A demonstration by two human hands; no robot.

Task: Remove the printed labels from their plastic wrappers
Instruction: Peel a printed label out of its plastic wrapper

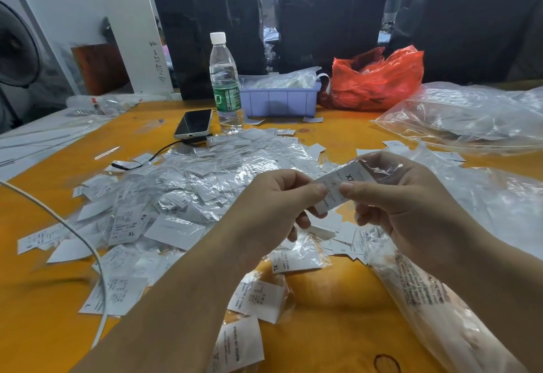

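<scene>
— What are the hands doing?
— The left hand [273,199] and right hand [390,196] both pinch one printed label [338,187] above the orange table [338,293]; its clear wrapper [379,167] seems bunched at the right fingers.
— And around them?
— A heap of wrapped labels [188,184] lies behind, with a water bottle [224,82] and phone [194,123] beyond.

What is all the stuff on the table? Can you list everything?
Printed white paper label: one, held above the table by both hands.
Pile of white labels in clear plastic wrappers: many, table centre.
Clear plastic water bottle: one, white cap, green band, far centre.
Dark smartphone: one, left of bottle.
Lilac plastic tray: one, right of bottle.
Red plastic bag: one, right of tray.
White cable: one, left side.
Orange table: one.
Left hand: pinches label.
Right hand: pinches label.
</scene>
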